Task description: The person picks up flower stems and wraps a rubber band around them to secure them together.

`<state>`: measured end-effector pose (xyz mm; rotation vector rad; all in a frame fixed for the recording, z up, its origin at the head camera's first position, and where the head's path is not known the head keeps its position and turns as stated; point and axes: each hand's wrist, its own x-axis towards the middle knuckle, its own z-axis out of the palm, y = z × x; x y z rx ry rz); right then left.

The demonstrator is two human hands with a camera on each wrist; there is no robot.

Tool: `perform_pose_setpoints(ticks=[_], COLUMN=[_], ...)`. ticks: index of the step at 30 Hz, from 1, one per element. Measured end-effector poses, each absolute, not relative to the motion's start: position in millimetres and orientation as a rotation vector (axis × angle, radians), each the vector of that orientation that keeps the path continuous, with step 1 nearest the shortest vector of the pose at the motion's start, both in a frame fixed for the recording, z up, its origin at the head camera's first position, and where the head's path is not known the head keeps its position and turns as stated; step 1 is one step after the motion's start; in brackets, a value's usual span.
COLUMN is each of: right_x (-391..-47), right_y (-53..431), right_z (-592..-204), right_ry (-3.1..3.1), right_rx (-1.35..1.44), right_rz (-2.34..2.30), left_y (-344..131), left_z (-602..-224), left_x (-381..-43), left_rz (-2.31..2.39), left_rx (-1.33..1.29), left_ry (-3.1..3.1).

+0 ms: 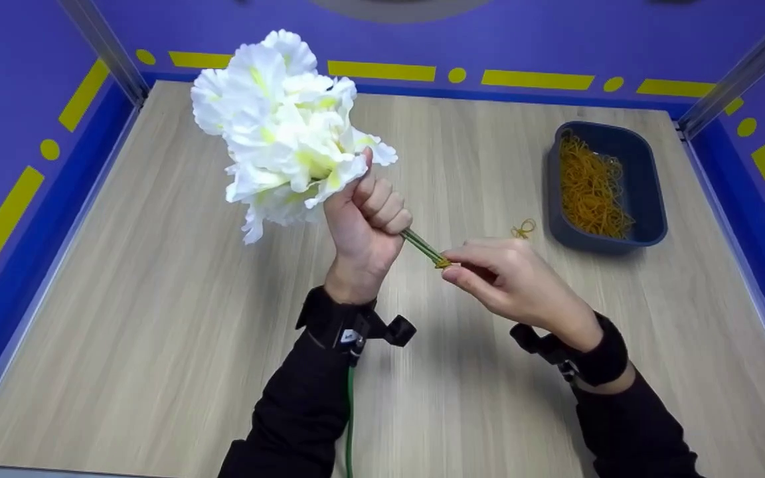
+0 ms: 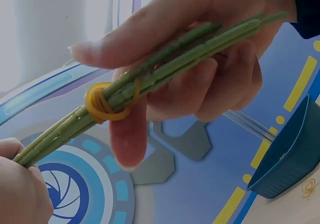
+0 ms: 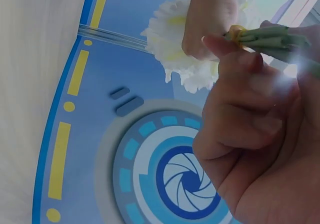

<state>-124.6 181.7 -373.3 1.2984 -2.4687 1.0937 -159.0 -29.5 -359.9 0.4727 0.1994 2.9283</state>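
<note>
My left hand (image 1: pixel 369 226) grips a bunch of white artificial flowers (image 1: pixel 289 126) by the green stems (image 1: pixel 422 245), just below the blooms, with the thumb raised against the petals. The stem ends point down and right toward my right hand (image 1: pixel 522 282). A yellow rubber band (image 2: pixel 102 104) is looped around the stems between the two hands. In the left wrist view, my right index finger passes behind the stems at the band, and the thumb lies on the other side; these fingers pinch at the band. The stem ends extend over the right palm.
A dark blue plastic bin (image 1: pixel 645 166) at the back right holds a heap of yellow rubber bands (image 1: pixel 588 192). A few loose bands (image 1: pixel 524 229) lie on the wooden table (image 1: pixel 157 318) beside it. Blue panels with yellow marks enclose the table's back and sides.
</note>
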Motion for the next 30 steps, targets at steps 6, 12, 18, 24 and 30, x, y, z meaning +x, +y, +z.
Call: perform_pose_setpoints(ticks=[6, 12, 18, 24, 30], right_x=[-122.6, -121.9, -118.6, -113.8, -110.7], right_y=[176.1, 173.2, 168.9, 164.6, 165.0], right_z=[-378.6, -384.4, -387.8, -390.7, -394.9], right_ry=[-2.608, -2.687, -2.702, -2.695, -2.670], right_rx=[1.227, 1.275, 1.301, 1.285, 1.247], right_rz=[1.172, 1.243, 1.207, 1.244, 1.339], left_y=[-29.3, -28.2, -26.8, -26.1, -23.3], left_z=[-363.8, -365.6, -365.5, -365.7, -359.8], left_x=[-161.1, -160.9, -158.8, -157.1, -150.0], left_rz=[2.899, 2.823, 2.757, 2.744, 2.687], left_rx=[0.416, 0.362, 0.410, 0.498, 0.517], left_ry=[0.281, 0.406, 0.467, 0.600, 0.995])
